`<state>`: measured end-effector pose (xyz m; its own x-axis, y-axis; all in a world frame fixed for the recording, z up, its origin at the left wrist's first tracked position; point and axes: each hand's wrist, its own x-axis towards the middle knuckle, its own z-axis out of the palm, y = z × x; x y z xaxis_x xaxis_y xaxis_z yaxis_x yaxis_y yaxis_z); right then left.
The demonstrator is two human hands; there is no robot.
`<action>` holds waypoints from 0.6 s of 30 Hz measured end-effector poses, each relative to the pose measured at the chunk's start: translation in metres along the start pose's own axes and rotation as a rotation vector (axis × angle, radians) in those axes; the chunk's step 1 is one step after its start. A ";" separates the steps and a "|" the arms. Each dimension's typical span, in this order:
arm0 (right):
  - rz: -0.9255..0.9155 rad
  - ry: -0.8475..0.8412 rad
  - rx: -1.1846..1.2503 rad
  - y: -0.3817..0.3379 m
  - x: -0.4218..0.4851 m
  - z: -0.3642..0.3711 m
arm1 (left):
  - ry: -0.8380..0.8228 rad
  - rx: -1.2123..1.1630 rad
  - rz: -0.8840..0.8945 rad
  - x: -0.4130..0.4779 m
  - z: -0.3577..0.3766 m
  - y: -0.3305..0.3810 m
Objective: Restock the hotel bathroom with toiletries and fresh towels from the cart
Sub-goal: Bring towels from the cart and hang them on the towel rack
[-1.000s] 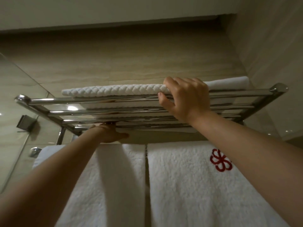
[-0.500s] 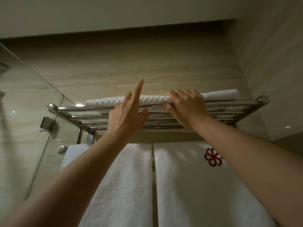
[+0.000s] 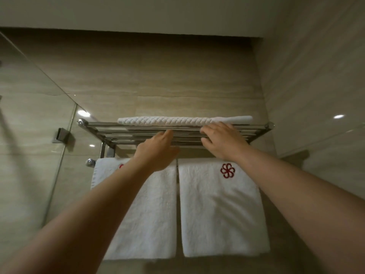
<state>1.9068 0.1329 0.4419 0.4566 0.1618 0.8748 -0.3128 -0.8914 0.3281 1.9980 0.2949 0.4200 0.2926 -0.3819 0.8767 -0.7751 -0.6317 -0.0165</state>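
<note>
two white hanging towels [image 3: 221, 210] with red emblems fill lower centre. above them my left hand [image 3: 158, 149] reaches flat, fingers straight, toward the chrome rack [image 3: 118, 133]. my right hand [image 3: 221, 141] lies over its front bars; i cannot tell if it grips. the rack holds one folded waffle towel [image 3: 167, 121].

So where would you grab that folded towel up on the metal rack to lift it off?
Probably the towel by its long front edge, from the front, at two spots apart: it lies flat and wide on the rack, with the wall behind it.
</note>
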 end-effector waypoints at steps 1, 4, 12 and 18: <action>0.008 -0.050 -0.009 -0.003 -0.012 -0.008 | -0.054 -0.014 0.029 -0.010 -0.004 0.001; 0.054 -0.236 0.007 -0.012 -0.048 -0.035 | -0.189 -0.072 0.143 -0.039 -0.013 0.004; 0.207 -0.694 -0.132 -0.028 -0.144 -0.126 | -0.490 -0.231 0.315 -0.117 -0.038 0.063; 0.339 -0.939 -0.197 -0.029 -0.221 -0.210 | -0.594 -0.384 0.512 -0.165 -0.073 0.131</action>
<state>1.6401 0.2119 0.3141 0.7610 -0.5604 0.3270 -0.6406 -0.7288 0.2419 1.8073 0.3238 0.3083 0.0172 -0.9128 0.4080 -0.9950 -0.0558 -0.0829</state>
